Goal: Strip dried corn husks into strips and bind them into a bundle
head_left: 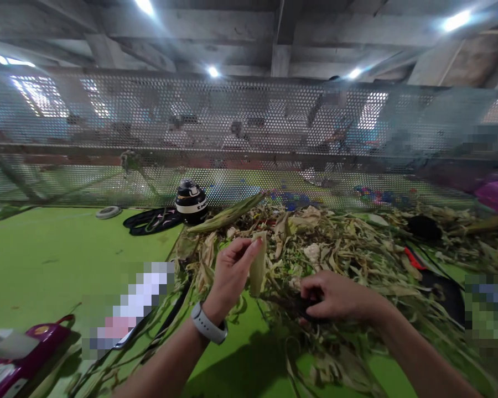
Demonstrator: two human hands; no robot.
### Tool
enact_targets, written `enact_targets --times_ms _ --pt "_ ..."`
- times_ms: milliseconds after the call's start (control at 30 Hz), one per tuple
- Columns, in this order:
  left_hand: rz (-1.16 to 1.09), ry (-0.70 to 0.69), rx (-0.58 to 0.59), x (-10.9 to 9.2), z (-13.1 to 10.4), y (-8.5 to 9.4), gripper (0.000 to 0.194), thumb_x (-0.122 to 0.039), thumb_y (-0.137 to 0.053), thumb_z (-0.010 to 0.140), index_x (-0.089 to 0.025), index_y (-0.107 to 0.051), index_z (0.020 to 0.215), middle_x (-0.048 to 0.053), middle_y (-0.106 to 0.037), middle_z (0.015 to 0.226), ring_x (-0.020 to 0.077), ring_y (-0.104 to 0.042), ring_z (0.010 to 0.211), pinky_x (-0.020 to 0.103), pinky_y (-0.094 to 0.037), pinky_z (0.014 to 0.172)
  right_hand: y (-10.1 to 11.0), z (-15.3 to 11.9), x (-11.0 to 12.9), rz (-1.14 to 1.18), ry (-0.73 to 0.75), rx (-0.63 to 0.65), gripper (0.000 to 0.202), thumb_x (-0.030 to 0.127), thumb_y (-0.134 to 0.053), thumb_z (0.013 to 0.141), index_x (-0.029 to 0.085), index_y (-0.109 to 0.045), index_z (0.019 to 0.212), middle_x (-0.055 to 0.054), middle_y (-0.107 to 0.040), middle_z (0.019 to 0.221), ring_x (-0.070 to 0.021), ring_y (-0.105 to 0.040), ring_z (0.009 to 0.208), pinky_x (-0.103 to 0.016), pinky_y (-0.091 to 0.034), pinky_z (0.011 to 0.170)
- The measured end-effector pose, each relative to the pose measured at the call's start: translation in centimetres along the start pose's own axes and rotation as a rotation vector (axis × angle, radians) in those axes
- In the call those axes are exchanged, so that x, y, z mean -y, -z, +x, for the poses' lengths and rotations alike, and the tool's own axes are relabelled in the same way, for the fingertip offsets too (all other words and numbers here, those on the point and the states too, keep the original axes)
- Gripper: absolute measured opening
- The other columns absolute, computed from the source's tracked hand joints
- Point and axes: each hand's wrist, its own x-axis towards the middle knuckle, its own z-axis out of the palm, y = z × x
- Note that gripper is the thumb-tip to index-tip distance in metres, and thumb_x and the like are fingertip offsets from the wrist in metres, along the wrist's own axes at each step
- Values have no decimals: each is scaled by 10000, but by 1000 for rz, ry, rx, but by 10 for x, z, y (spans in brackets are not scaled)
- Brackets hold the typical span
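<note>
My left hand [233,266], with a pale band on its wrist, pinches a strip of corn husk [258,271] between thumb and fingers. The husk hangs down, pale green and flat. To the right, my right hand [330,296] is closed around the black handles of a pair of scissors [305,307]. The dark blades point left toward the lower end of the husk; whether they touch it I cannot tell. Behind and around both hands lies a heap of dry corn husks [336,243]. A longer, greener husk bundle [232,214] rests on top of the heap at the back.
A black round container with a white band [191,203] stands at the back of the green table [66,243]. A black coiled item [151,220] and a white ring [108,212] lie left of it. A purple object [33,354] sits front left. A perforated metal screen [240,121] rises behind.
</note>
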Motion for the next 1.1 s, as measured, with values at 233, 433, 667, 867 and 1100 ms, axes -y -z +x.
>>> enact_targets --times_ms 233,433,667,867,1100 --pt "-108 268 170 9 -1 -2 339 -491 -640 681 -159 -646 743 -1 -583 652 94 -467 556 191 -349 506 17 8 -41 -316 -248 -336 202 367 -573 727 176 -630 760 -41 -591 813 -160 -531 714 -221 -325 575" --pt "-40 335 345 8 -6 -7 352 -493 -648 667 -142 -617 672 -30 -482 568 72 -369 506 196 -257 470 7 16 -64 -437 -458 -293 159 333 -623 697 175 -643 690 -42 -610 684 -187 -558 666 -222 -261 510" --pt "37 328 457 10 -8 -10 391 -538 -599 685 -152 -563 636 -61 -374 529 67 -273 479 209 -179 450 12 8 -27 -300 -280 -296 237 380 -490 830 189 -631 840 -13 -623 725 -134 -541 660 -211 -345 567" --pt "55 293 591 15 -15 -16 389 -508 -589 709 -159 -501 561 -66 -347 517 67 -260 474 214 -192 453 -13 13 17 187 93 -393 377 499 -478 828 147 -613 803 6 -564 663 -104 -470 597 -199 -365 545" --pt "-73 311 778 15 -11 -8 239 -381 -671 686 -145 -631 672 -33 -523 556 71 -420 492 198 -313 493 -15 16 10 322 -23 -607 378 488 -507 807 141 -628 719 21 -508 559 -82 -413 471 -197 -340 455"
